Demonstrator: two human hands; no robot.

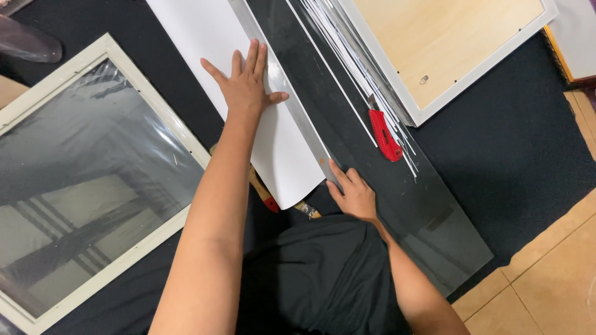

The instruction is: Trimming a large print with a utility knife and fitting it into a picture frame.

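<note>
Left hand spread flat, fingers open, pressing a white sheet and a long metal ruler on a dark glass pane, right hand at the ruler's near end — fingertips resting, grasping nothing, red utility knife lying just beyond on thin white strips, glazed white frame at left.

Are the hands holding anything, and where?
Nothing is gripped. The left hand presses flat on the white sheet beside the metal ruler. The right hand touches the ruler's near end with its fingertips.
</note>
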